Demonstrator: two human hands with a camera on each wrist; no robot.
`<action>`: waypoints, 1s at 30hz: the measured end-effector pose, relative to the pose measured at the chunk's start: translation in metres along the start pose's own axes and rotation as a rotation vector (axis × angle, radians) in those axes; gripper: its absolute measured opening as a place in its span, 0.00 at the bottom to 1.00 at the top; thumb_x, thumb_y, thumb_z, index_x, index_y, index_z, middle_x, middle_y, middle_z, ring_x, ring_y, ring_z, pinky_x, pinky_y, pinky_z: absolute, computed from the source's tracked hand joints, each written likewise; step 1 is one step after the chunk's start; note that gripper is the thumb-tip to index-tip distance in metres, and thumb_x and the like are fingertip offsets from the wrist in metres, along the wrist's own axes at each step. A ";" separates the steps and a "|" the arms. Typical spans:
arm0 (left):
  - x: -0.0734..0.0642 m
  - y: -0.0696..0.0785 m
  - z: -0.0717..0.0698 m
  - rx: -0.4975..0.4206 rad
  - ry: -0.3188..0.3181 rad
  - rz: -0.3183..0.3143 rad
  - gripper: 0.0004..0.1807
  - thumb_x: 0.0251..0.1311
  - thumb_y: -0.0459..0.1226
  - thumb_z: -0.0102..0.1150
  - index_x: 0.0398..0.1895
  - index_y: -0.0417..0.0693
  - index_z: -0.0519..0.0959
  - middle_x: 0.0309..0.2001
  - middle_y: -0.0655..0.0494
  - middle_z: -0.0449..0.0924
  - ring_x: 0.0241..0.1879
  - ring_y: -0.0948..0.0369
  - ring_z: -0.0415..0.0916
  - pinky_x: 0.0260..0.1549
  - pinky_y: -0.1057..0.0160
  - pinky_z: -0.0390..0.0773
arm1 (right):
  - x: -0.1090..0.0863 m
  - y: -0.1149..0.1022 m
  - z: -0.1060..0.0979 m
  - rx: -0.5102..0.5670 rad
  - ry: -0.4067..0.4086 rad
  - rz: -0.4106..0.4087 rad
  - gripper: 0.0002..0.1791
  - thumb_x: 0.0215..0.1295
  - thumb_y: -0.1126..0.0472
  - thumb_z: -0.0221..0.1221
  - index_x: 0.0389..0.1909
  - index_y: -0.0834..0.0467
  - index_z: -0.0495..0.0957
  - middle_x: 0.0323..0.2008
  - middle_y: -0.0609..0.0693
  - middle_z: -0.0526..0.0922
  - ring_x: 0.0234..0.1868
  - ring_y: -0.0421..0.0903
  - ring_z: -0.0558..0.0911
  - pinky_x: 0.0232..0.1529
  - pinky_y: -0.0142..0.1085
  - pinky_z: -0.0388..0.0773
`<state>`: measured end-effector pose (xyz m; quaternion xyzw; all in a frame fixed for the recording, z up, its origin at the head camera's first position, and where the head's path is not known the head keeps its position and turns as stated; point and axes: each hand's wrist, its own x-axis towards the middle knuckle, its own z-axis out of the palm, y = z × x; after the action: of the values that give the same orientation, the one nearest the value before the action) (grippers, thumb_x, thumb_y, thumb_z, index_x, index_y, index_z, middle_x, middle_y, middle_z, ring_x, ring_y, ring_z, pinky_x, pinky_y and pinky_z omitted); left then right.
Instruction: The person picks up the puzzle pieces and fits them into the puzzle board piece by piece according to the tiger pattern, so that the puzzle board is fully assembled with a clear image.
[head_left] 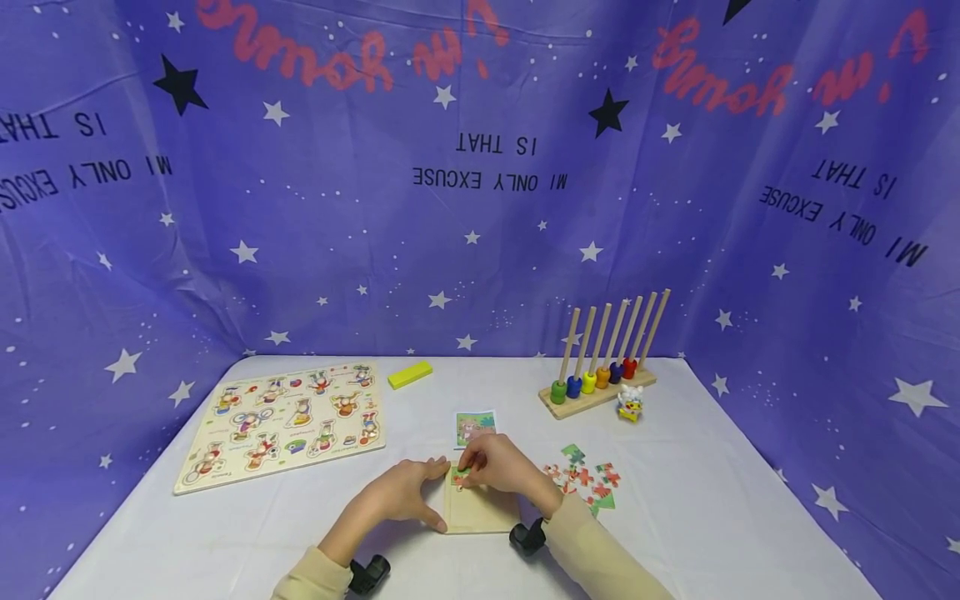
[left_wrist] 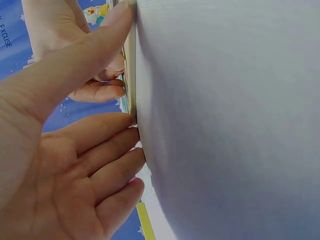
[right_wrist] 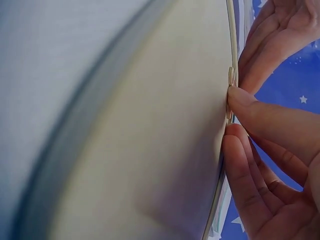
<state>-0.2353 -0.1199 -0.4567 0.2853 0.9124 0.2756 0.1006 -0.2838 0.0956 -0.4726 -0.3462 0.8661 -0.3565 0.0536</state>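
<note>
A shallow wooden puzzle tray (head_left: 482, 515) lies on the white table in front of the person. At its far left corner sits a green and red jigsaw piece (head_left: 458, 479), under the fingertips of the right hand (head_left: 501, 465). In the right wrist view, thumb and fingers pinch this piece (right_wrist: 231, 76), seen edge-on above the board. The left hand (head_left: 401, 494) rests along the tray's left side, fingers extended. Its thumb touches the near left corner, and its fingertips are by the far corner. Loose jigsaw pieces (head_left: 606, 490) lie beside the right forearm, which partly hides them.
A small picture card (head_left: 476, 422) lies just beyond the tray. Back left are a peg puzzle board (head_left: 277, 417) and a yellow block (head_left: 410, 375). Back right stand a bead rack (head_left: 558, 407) with wooden rods and a small white-and-yellow figurine (head_left: 631, 403).
</note>
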 end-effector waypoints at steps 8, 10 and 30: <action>0.001 0.000 0.000 0.001 -0.003 -0.009 0.50 0.34 0.48 0.79 0.63 0.35 0.71 0.65 0.40 0.68 0.64 0.41 0.65 0.63 0.42 0.64 | 0.001 0.000 0.001 0.022 0.009 0.007 0.08 0.50 0.70 0.71 0.31 0.61 0.84 0.26 0.47 0.82 0.24 0.33 0.76 0.26 0.25 0.76; 0.000 0.000 0.000 0.000 -0.004 -0.011 0.50 0.34 0.48 0.79 0.64 0.35 0.71 0.65 0.40 0.68 0.64 0.41 0.65 0.63 0.42 0.64 | 0.001 0.001 0.002 0.027 0.009 0.010 0.07 0.50 0.70 0.71 0.31 0.61 0.84 0.25 0.46 0.82 0.24 0.33 0.76 0.26 0.25 0.76; 0.003 0.000 0.002 0.014 -0.010 -0.031 0.50 0.35 0.49 0.79 0.64 0.36 0.70 0.66 0.42 0.67 0.65 0.43 0.65 0.64 0.45 0.63 | -0.016 0.004 -0.021 0.041 -0.001 -0.042 0.11 0.57 0.70 0.66 0.41 0.61 0.83 0.39 0.52 0.85 0.36 0.40 0.83 0.39 0.28 0.81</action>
<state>-0.2372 -0.1178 -0.4582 0.2733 0.9182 0.2660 0.1073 -0.2812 0.1197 -0.4621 -0.3632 0.8513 -0.3749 0.0538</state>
